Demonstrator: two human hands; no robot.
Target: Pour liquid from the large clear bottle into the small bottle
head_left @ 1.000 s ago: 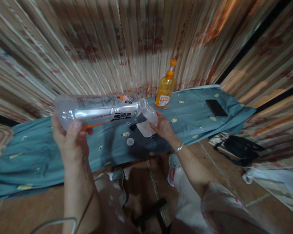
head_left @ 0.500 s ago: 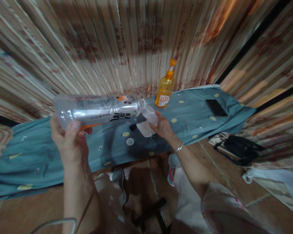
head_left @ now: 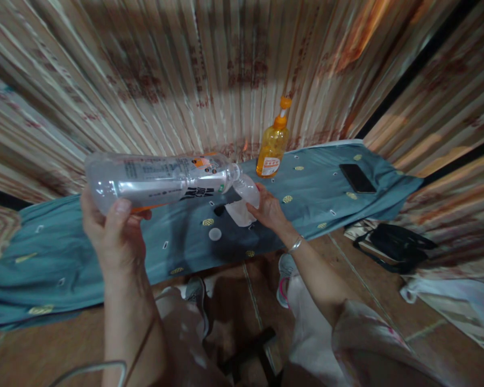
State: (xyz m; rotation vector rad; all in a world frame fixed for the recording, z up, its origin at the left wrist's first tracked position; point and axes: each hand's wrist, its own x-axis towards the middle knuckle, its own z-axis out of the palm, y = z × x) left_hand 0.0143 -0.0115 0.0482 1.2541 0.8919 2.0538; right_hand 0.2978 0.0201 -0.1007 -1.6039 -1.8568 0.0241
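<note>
My left hand [head_left: 116, 231] is wrapped round the base of a large clear plastic bottle [head_left: 157, 180], which lies nearly level in the air, its neck pointing right. At the bottle's mouth is a small translucent cup [head_left: 248, 191], tilted and pinched in my right hand [head_left: 268, 209]. Whether liquid passes between them cannot be made out. Beneath the cup, a white item [head_left: 240, 214] rests on the teal cloth [head_left: 145, 252]. A round translucent lid [head_left: 215, 234] lies on the cloth in front of it.
Behind my right hand stands an orange pump bottle [head_left: 272, 150]. A black phone [head_left: 357, 178] lies at the right of the cloth. Patterned curtains [head_left: 165, 80] hang behind. On the floor at right is a black bag [head_left: 395, 244].
The base of the large bottle has shifted slightly left and up with my left hand. My right hand and the cup have hardly moved.
</note>
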